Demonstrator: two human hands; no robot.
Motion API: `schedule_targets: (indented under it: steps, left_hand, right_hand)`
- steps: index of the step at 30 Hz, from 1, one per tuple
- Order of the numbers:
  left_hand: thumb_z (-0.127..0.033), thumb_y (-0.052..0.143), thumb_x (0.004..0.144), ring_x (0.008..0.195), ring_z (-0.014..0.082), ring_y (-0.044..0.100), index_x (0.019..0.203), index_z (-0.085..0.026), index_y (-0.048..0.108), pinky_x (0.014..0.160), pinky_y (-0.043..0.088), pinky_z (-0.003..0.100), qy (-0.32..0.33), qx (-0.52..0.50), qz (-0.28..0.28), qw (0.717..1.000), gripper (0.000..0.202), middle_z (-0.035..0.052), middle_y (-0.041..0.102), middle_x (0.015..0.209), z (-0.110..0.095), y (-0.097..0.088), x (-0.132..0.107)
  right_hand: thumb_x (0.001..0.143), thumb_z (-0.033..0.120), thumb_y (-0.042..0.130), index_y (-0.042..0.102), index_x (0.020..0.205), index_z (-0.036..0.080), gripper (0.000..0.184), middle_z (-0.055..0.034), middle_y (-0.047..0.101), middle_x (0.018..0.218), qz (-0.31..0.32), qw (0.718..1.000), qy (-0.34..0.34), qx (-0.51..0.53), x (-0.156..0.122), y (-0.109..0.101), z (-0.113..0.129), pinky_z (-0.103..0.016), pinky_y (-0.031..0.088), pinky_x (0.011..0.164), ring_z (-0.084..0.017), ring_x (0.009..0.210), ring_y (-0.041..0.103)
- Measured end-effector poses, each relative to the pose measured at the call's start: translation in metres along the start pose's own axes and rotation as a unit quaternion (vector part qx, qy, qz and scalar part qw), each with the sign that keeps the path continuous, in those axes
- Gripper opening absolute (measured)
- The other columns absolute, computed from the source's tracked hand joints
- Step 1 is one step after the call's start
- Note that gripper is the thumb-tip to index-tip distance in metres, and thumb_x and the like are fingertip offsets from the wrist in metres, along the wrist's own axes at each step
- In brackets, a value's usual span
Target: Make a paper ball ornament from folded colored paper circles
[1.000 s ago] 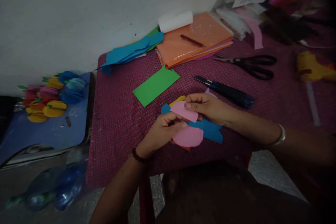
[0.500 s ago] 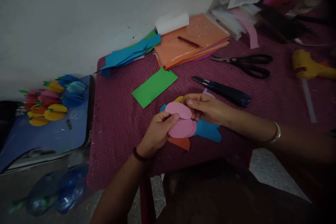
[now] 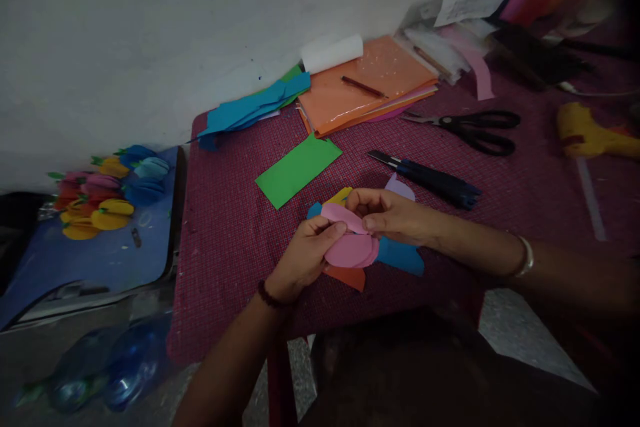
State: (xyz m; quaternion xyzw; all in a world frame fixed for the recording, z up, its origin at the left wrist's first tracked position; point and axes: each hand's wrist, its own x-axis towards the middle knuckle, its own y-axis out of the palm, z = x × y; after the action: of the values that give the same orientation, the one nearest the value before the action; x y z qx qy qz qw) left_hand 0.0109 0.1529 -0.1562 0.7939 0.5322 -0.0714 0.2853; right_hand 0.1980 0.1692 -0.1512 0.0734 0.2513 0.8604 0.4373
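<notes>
Both hands hold pink paper cut-outs [image 3: 350, 247] just above a small table covered in a dark red checked cloth [image 3: 225, 233]. My left hand [image 3: 305, 257] grips the stack from the left with thumb on top. My right hand [image 3: 393, 213] pinches the top pink piece from the right. Under the hands lie blue [image 3: 400, 255], orange [image 3: 347, 275], yellow [image 3: 339, 196] and pale purple [image 3: 400, 187] paper shapes.
On the cloth lie a green paper rectangle [image 3: 297, 168], a utility knife [image 3: 430, 177], black scissors [image 3: 470, 127], an orange sheet stack with a pencil [image 3: 365, 83], blue scraps [image 3: 250, 107] and a yellow glue gun [image 3: 590, 133]. Finished paper fruits [image 3: 105, 190] sit on a blue board at left; plastic bottles [image 3: 100, 367] lie below.
The right hand brought the upper pink piece down onto the pink pieces in the left hand, and the two hands closed together around the stack.
</notes>
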Motion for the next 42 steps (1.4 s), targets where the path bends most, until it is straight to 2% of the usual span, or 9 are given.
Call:
schedule_targets:
  steps: [7,19,23,26,29,31,37,39,42]
  left_hand:
    - [-0.048,0.085,0.066,0.063,0.0116,0.061,0.083,-0.013,0.072,0.060,0.046,0.024,-0.006,0.011,0.008,1.000,0.041,0.0039,0.069,0.074,0.001,-0.001,-0.001]
    - [-0.047,0.087,0.064,0.060,0.0086,0.058,0.081,-0.014,0.074,0.060,0.045,0.022,-0.009,0.004,0.024,1.000,0.040,0.0033,0.070,0.074,0.001,-0.001,-0.002]
    - [-0.048,0.087,0.064,0.061,0.0093,0.058,0.081,-0.014,0.075,0.062,0.045,0.023,0.006,0.007,0.031,0.999,0.040,0.0030,0.070,0.074,0.002,-0.003,-0.001]
    - [-0.049,0.084,0.067,0.062,0.0090,0.057,0.082,-0.015,0.074,0.063,0.045,0.023,0.052,0.021,0.014,0.998,0.039,0.0016,0.069,0.073,0.001,-0.005,0.001]
    - [-0.048,0.079,0.075,0.064,0.0086,0.055,0.084,-0.015,0.074,0.061,0.043,0.021,0.105,0.087,-0.034,0.990,0.034,0.0007,0.069,0.075,0.000,-0.006,0.001]
    - [-0.047,0.076,0.077,0.067,0.0098,0.056,0.084,-0.015,0.073,0.062,0.043,0.021,0.129,0.142,-0.041,0.981,0.033,0.0011,0.069,0.076,-0.002,-0.006,0.000]
    - [-0.038,0.078,0.078,0.068,0.0095,0.057,0.110,-0.020,0.065,0.062,0.045,0.021,0.125,0.123,0.052,0.983,0.039,-0.0007,0.067,0.085,-0.003,-0.002,-0.001]
    - [-0.035,0.077,0.079,0.066,0.0083,0.056,0.110,-0.021,0.064,0.059,0.043,0.019,0.115,0.102,0.048,0.987,0.037,-0.0011,0.067,0.085,-0.002,-0.005,0.001]
    - [-0.035,0.078,0.079,0.066,0.0082,0.056,0.100,-0.020,0.066,0.058,0.043,0.019,0.126,0.079,0.017,0.989,0.029,-0.0006,0.068,0.084,-0.001,-0.010,0.004]
  right_hand:
    - [0.067,0.047,0.086,0.056,0.086,0.015,0.048,0.0069,0.054,0.070,0.041,0.999,0.008,0.023,-0.001,-0.001,-0.001,-0.015,0.037,0.048,-0.004,0.055,0.046]
    - [0.071,0.044,0.084,0.057,0.087,0.015,0.042,0.0070,0.055,0.068,0.084,0.995,0.002,0.046,-0.002,-0.004,-0.006,-0.015,0.035,0.046,-0.003,0.051,0.045]
    - [0.079,0.050,0.076,0.055,0.086,0.016,0.040,0.0075,0.052,0.064,0.048,0.999,0.010,-0.011,-0.003,-0.001,-0.002,-0.016,0.035,0.046,-0.003,0.048,0.043]
    - [0.084,0.043,0.070,0.055,0.083,0.017,0.030,0.0049,0.053,0.068,0.006,0.989,-0.039,-0.145,-0.003,0.003,0.007,-0.019,0.039,0.052,-0.007,0.056,0.047]
    - [0.081,0.030,0.066,0.056,0.079,0.018,0.016,0.0013,0.057,0.075,-0.067,0.943,-0.103,-0.308,-0.002,0.007,0.013,-0.024,0.042,0.061,-0.011,0.068,0.051]
    - [0.081,0.025,0.061,0.055,0.077,0.019,0.009,0.0008,0.057,0.074,-0.095,0.913,-0.110,-0.380,-0.002,0.007,0.015,-0.025,0.040,0.061,-0.013,0.068,0.051]
    - [0.076,0.022,0.059,0.049,0.075,0.021,0.010,0.0035,0.047,0.064,-0.215,0.832,-0.147,-0.490,-0.002,-0.001,0.021,-0.026,0.032,0.055,-0.012,0.059,0.043]
    - [0.076,0.022,0.060,0.048,0.076,0.021,0.011,0.0029,0.048,0.068,-0.234,0.843,-0.177,-0.450,-0.003,-0.003,0.026,-0.026,0.036,0.057,-0.012,0.061,0.044]
    - [0.080,0.025,0.061,0.050,0.080,0.022,0.011,0.0025,0.049,0.071,-0.199,0.886,-0.175,-0.379,-0.005,-0.003,0.030,-0.026,0.039,0.056,-0.012,0.061,0.046]
